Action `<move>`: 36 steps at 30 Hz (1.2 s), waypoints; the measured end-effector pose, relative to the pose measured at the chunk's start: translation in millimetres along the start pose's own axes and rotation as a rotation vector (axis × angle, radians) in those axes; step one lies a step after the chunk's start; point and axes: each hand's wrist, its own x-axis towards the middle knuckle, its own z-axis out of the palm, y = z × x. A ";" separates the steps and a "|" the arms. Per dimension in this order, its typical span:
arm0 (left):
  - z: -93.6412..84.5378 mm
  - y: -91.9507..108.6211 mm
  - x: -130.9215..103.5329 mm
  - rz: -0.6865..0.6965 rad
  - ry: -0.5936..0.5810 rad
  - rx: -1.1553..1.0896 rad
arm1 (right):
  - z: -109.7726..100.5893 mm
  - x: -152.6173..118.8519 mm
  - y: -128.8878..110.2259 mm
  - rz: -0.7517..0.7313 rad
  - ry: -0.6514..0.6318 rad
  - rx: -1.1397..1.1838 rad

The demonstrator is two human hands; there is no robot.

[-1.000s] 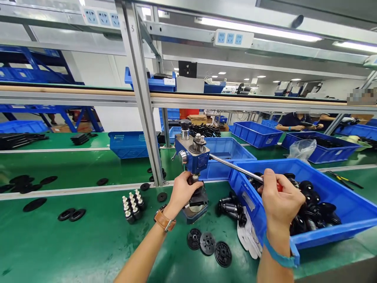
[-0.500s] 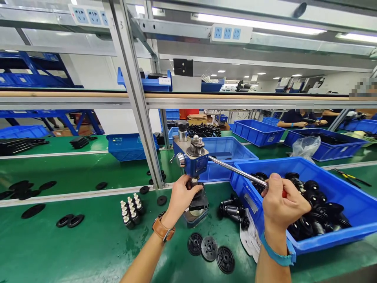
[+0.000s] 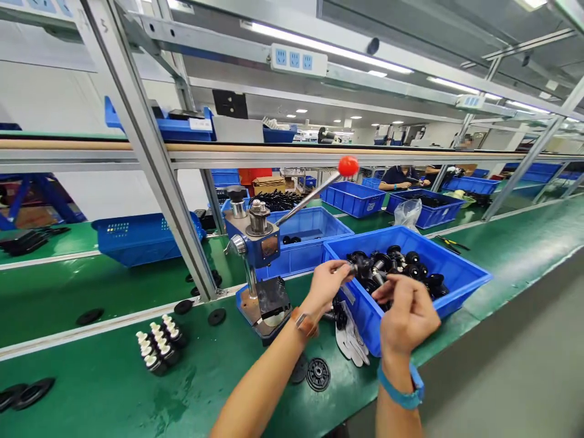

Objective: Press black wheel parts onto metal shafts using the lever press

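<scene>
My left hand [image 3: 326, 286] pinches a small black part with a metallic end [image 3: 360, 267] over the near left side of a blue bin [image 3: 406, 240]. To its right is my right hand [image 3: 408, 316], fingers bent and slightly apart at the bin's near side, with nothing clearly held. Many black wheel-like parts with metal shafts [image 3: 413, 267] fill the bin. The blue hand press [image 3: 264, 246] stands to the left, untouched, its lever with a red ball [image 3: 348, 166] raised. A black block [image 3: 274, 296] sits on its base.
Black parts with white tips [image 3: 157, 347] stand in rows on the green table at left. Black discs [image 3: 318, 374] and a white glove [image 3: 351, 340] lie before the bin. Pliers [image 3: 451, 244] lie beyond it. A metal post [image 3: 159, 164] rises left of the press. A person [image 3: 399, 177] sits far back.
The view has swung right. My right hand has let go of the press lever, which now points up. My left hand has left the press and moved to the bin with a black part.
</scene>
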 end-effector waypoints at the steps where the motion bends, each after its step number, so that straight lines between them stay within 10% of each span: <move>1: 14.0 -1.0 11.6 -0.009 -0.031 -0.031 | -5.4 -14.2 12.4 0.014 -0.053 -0.063; 5: 21.4 -3.8 36.1 0.067 -0.107 -0.043 | -20.3 -61.3 74.1 0.017 -0.396 -0.386; 15: -80.0 -90.9 -19.7 0.262 0.008 1.153 | 3.5 -112.8 175.1 -0.039 -0.759 -0.550; 28: -91.9 -131.5 -26.8 0.262 0.037 1.439 | -16.4 -125.6 193.8 -0.077 -0.907 -0.592; 36: -82.4 -116.8 -56.2 0.342 0.197 1.254 | -11.0 -119.8 201.8 -0.051 -0.872 -0.566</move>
